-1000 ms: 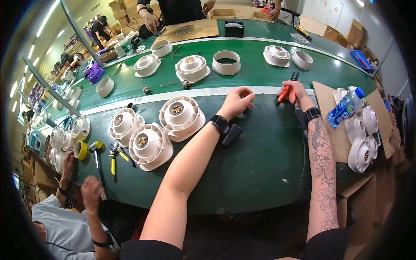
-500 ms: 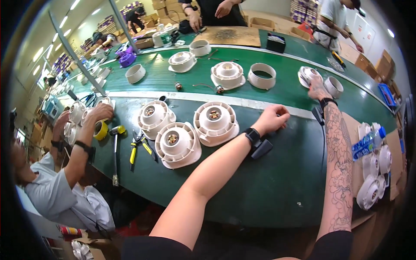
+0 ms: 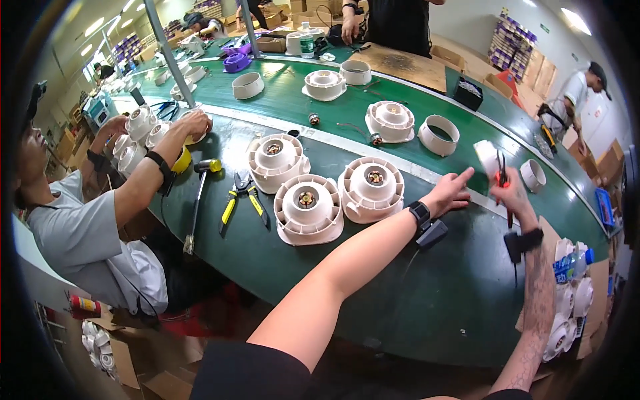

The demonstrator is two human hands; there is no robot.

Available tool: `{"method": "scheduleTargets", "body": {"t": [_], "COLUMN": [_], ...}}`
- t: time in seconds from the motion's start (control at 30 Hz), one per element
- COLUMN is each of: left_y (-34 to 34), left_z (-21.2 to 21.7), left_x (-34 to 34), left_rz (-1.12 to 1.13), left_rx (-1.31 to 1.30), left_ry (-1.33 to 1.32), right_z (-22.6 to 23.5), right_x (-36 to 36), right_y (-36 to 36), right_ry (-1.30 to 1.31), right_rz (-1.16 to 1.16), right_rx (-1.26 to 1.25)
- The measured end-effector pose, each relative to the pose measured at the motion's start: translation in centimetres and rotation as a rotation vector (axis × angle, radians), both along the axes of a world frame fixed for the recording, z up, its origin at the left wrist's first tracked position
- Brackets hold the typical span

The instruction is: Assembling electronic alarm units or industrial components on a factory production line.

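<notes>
Red-handled, dark-tipped metal pliers are pointing away from me above the table's far side, their long axis running nearly upright in view; my right hand is curling closed around them, its forearm rising from the lower right; a blurred white plastic housing is showing just left of the tips, though I cannot tell whether my fingers are holding it; my left hand is reaching rightward, empty, half open, its fingers loosely spreading, its forearm slanting.
</notes>
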State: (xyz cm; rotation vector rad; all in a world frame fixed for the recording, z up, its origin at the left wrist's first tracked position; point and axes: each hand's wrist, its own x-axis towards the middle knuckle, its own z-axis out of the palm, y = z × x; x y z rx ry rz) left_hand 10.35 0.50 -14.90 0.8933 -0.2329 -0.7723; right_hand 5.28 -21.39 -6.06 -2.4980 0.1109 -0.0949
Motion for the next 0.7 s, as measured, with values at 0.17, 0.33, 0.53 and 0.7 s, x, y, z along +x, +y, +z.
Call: {"method": "scheduleTargets", "body": {"t": [0.17, 0.33, 0.53, 0.7], "left_y": [0.4, 0.6, 0.5, 0.5], "left_z": [1.5, 0.1, 0.5, 0.5], "left_x": [-1.6, -1.4, -1.4, -1.4], "left_rz": [-0.021, -0.148, -0.13, -0.145], "left_rx": [-0.245, -0.088, 0.031, 0.03], "left_ry": [0.006, -0.122, -0.114, -0.094], "right_z": [-0.5, -5.6, -1.8, 5.1], "right_x": [-12.3, -16.1, -18.0, -20.4], "right_y": [6.4, 2.6, 0.4, 4.8], "right_ry": [-0.198, -0.305, -0.173, 0.182], "right_rz": [0.229, 0.051, -0.054, -0.464], "right_rx": [0.474, 0.793, 0.893, 0.289]}}
